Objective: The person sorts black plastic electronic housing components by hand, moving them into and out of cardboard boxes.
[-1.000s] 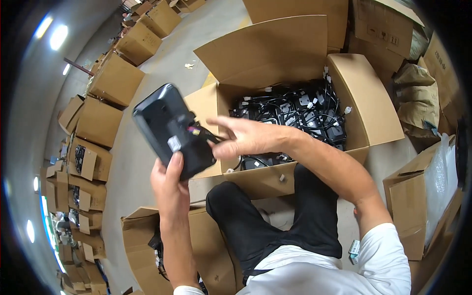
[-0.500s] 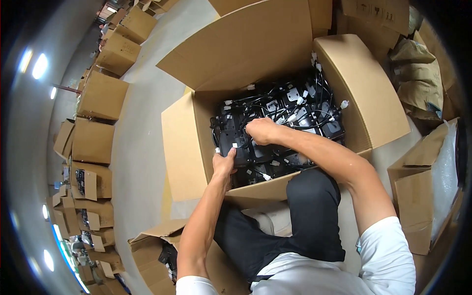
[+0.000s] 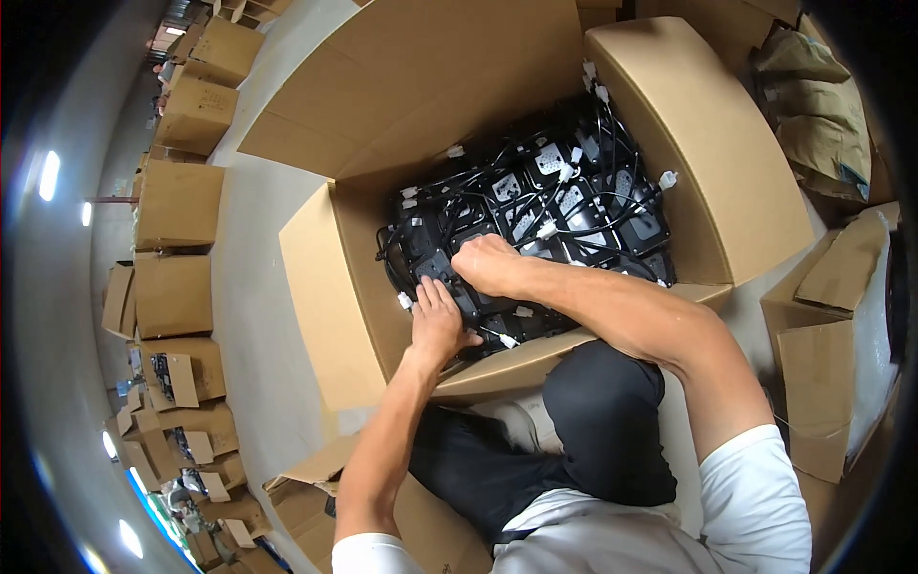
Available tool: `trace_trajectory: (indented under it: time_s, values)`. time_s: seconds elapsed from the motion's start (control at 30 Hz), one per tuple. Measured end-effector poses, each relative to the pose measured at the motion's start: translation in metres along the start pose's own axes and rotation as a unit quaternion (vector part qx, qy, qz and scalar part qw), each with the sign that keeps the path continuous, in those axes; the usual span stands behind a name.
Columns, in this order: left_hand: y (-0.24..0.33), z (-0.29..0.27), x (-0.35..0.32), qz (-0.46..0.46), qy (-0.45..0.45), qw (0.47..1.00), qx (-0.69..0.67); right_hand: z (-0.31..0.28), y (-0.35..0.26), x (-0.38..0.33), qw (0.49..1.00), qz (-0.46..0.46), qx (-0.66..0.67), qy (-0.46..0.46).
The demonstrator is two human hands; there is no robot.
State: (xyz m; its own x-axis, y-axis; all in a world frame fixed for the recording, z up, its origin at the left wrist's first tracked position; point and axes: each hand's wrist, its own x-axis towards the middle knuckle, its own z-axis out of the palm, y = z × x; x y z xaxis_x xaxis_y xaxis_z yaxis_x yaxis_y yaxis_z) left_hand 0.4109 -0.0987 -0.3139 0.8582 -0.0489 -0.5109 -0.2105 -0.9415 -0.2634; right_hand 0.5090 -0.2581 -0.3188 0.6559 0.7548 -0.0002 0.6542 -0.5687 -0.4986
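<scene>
Black adapters (image 3: 535, 215) with tangled cords and white tags fill the open cardboard box (image 3: 698, 143) at frame centre, packed about level across its floor. Left to right: our left hand (image 3: 438, 320), fingers spread flat, presses on units at the box's lower-left corner; our right hand (image 3: 488, 265) curls down among them, grip hidden. We judge packing nearly done; flaps stand open.

Left hand (image 3: 438, 320) is lying flat, fingers pointing to twelve o'clock; right hand (image 3: 488, 265) is curling knuckles-up, forearm stretching from four o'clock.
</scene>
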Motion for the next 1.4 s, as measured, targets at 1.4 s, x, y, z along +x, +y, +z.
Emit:
trace_trajectory:
  time_s: [1.4]
  values:
    - [-0.109, -0.073, 0.019, 0.114, 0.340, 0.931, -0.066, 0.049, -0.033, 0.003, 0.936, -0.263, -0.208, 0.109]
